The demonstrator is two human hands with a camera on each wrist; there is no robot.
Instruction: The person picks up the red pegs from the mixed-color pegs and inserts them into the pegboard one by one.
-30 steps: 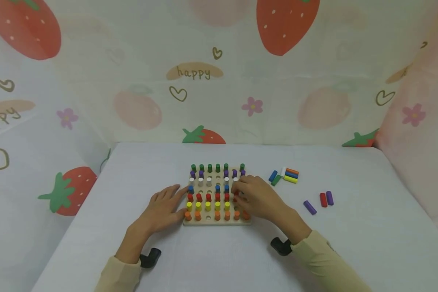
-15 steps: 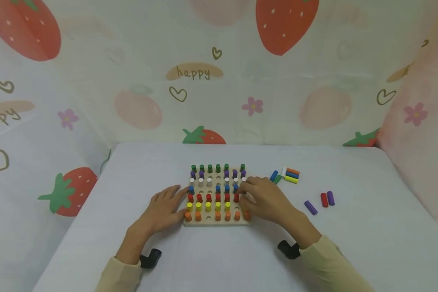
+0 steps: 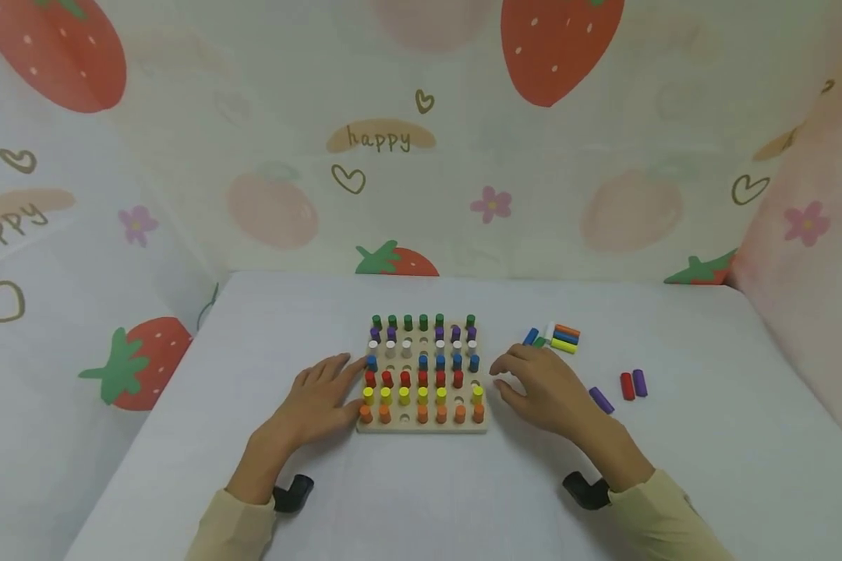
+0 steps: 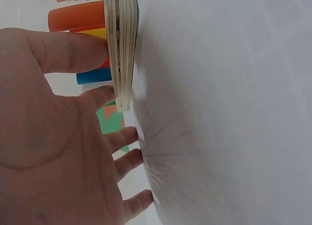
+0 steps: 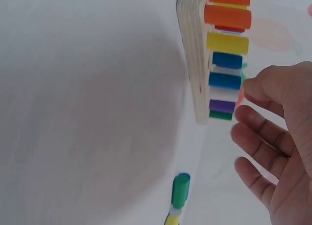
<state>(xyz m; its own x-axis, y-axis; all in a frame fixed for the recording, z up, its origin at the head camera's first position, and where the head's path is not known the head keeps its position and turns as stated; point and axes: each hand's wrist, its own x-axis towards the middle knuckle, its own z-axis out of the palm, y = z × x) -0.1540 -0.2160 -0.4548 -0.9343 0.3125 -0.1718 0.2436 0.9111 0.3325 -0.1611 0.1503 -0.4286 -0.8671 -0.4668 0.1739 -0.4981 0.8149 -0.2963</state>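
Note:
A wooden pegboard (image 3: 421, 429) with rows of coloured pegs lies mid-table. Green pegs stand in the far row, then purple, white, blue, red, yellow and orange nearest; some holes show bare. My left hand (image 3: 317, 399) rests at the board's left side. In the left wrist view its thumb (image 4: 75, 52) and index finger touch the wooden edge, while the other fingertips reach the cloth. Just off the board's right side is my right hand (image 3: 543, 387), fingers loosely bent and holding nothing. A blue peg (image 3: 474, 364) and a yellow peg (image 3: 478, 396) stand in the board's rightmost column.
Several loose pegs lie on the white tablecloth to the right. An orange peg (image 3: 567, 330), a yellow peg (image 3: 564, 346) and others cluster behind my right hand. Farther right are a red peg (image 3: 627, 386) and two purple pegs, one the purple peg (image 3: 601, 400) beside my wrist.
My right hand has moved right, off the board, uncovering pegs in the rightmost column, including a blue and a yellow one. My left hand stays at the board's left side.

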